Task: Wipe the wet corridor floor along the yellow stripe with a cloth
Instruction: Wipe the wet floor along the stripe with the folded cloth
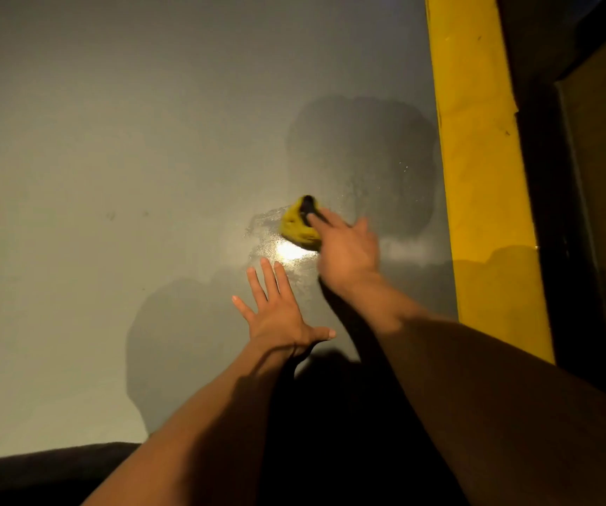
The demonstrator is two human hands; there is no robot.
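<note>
Pressing my right hand (345,250) on the yellow cloth (298,224), its grip blurred beyond telling, my left hand (279,315) lies spread flat on the wet floor (148,177).

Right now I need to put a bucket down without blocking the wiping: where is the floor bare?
Bare: the grey floor left of the left hand. Crowded: the wet patch between the cloth, the right hand and the yellow stripe.

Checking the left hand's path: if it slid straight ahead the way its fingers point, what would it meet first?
Probably only wet floor: the left hand points past the glare. The cloth under the right hand lies just right of that line.
</note>
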